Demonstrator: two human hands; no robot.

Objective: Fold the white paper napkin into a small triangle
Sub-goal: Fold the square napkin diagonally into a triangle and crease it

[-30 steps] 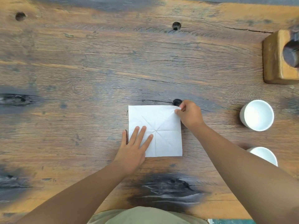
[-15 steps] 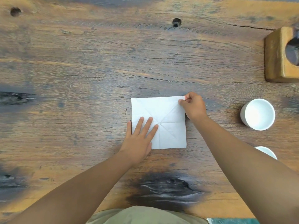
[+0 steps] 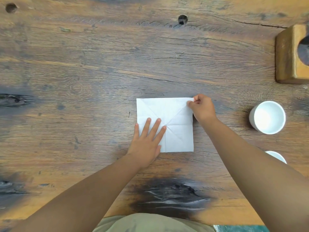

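Note:
A white paper napkin (image 3: 167,113) lies spread flat as a square on the wooden table (image 3: 100,72), with crease lines crossing at its middle. My left hand (image 3: 147,143) rests flat on its near left part, fingers spread, pressing it down. My right hand (image 3: 203,108) pinches the napkin's far right corner between thumb and fingers. The near left corner is hidden under my left hand.
Two white cups stand at the right: one (image 3: 267,117) beside my right hand, another (image 3: 275,156) partly hidden behind my right forearm. A wooden block with a round hole (image 3: 289,54) sits at the far right. Dark knot holes (image 3: 182,19) mark the tabletop.
The napkin and both hands sit a little farther from me in the frame. My right hand's grip on the far right corner has closed tighter. My left hand stays pressed flat.

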